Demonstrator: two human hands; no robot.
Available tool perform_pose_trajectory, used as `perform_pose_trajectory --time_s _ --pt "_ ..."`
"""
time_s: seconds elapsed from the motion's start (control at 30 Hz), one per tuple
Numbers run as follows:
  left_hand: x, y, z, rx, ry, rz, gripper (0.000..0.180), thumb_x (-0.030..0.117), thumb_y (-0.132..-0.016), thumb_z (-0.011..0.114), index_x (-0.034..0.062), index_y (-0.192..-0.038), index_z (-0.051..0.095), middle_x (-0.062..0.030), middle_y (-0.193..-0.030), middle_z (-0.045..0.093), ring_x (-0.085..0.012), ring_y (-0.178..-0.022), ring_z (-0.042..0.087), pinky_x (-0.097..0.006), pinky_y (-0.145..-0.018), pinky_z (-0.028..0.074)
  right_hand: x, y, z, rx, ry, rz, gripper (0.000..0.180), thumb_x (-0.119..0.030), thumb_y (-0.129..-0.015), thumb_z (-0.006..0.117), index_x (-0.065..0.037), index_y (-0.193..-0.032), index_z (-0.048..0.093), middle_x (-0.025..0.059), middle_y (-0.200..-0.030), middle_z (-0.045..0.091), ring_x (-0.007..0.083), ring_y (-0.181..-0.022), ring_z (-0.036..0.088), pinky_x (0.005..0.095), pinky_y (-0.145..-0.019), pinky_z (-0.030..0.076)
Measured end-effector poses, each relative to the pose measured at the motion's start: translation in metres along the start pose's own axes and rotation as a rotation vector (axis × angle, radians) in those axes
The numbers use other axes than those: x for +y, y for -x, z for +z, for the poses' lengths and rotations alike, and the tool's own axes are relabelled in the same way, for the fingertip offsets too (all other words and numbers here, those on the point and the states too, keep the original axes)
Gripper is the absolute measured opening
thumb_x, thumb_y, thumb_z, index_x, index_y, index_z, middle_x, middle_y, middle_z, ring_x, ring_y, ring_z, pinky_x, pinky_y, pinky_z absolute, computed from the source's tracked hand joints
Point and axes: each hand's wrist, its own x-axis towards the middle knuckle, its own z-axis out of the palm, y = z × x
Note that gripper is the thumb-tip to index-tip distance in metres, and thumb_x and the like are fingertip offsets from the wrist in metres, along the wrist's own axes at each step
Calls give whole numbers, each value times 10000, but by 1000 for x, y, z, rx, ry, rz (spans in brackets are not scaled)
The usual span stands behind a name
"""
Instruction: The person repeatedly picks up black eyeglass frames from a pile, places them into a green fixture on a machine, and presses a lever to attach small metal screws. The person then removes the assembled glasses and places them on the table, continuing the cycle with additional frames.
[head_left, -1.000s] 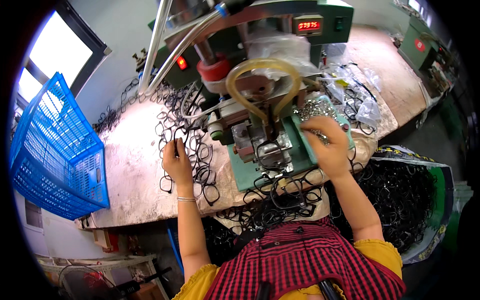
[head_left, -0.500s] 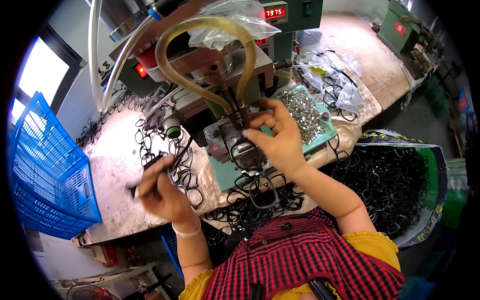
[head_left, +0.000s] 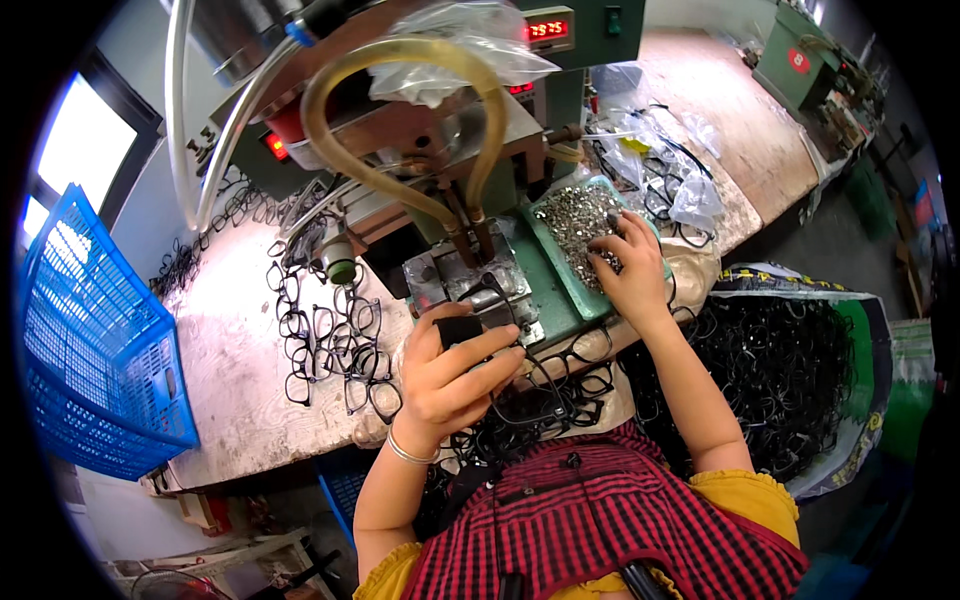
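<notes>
My left hand (head_left: 450,378) is closed on a dark eyeglass frame (head_left: 535,405) in front of the machine's metal fixture (head_left: 468,275). A black square piece (head_left: 460,330) shows at its index finger; I cannot tell whether it is a wrap or a held object. My right hand (head_left: 638,272) reaches into the green tray (head_left: 562,268) of small shiny metal parts (head_left: 575,222). Its thumb and index fingertip come close together among the parts, and what they pinch is too small to make out. Two dark rods (head_left: 470,243) of the machine point down at the fixture.
Rows of black eyeglass frames (head_left: 340,335) lie on the worktable (head_left: 235,385) at left. A blue basket (head_left: 105,370) stands beyond them. At right a big sack (head_left: 875,370) is full of dark frames. A looped yellowish hose (head_left: 320,110) hangs ahead, with plastic bags (head_left: 695,200) behind the tray.
My right hand has left the fixture and moved right into the parts tray. My left hand has come in from the left to the frame by the fixture.
</notes>
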Motion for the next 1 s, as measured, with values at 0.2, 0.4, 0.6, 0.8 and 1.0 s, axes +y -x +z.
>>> perform_pose_trajectory --time_s 0.2,0.4,0.6,0.8,1.0 --pt "-3 -5 0 -16 26 -7 208 98 -719 814 92 -916 748 -69 -1000 746 -344 -907 636 -436 -829 534 -18 -9 10 -3 20 -175 188 -147 -781 744 -89 -952 690 175 -1293 590 372 -1317 486 488 -1025 446" --pt "22 27 4 61 -95 -134 271 73 -769 788 78 -1031 719 -120 -1123 728 -325 -1035 690 -474 -1030 483 -9 -31 21 41 136 -180 164 -87 -783 689 -7 -921 647 197 -1250 622 381 -1214 565 463 -954 501" --pt "34 88 -73 696 -683 -593 197 22 -973 519 -48 -1115 636 -175 -1163 682 -277 -1069 657 -393 -1004 499 1 2 -4 185 -568 440 168 -87 -980 627 1 -1070 738 53 -1063 734 125 -962 660 264 -872 505" --pt "-23 73 -122 358 -726 -658 144 22 -931 642 14 -1070 679 -133 -1225 666 -273 -1151 602 -387 -1015 466 3 -6 30 370 -863 524 204 -103 -987 623 0 -1141 709 61 -1076 712 120 -978 637 241 -887 490" --pt "-106 123 -48 -408 -758 -934 189 175 -772 758 61 -918 723 -143 -1213 652 -347 -1039 586 -450 -936 453 -10 -33 46 316 -827 456 158 -114 -935 703 -4 -1042 743 22 -959 730 88 -884 636 237 -823 494"
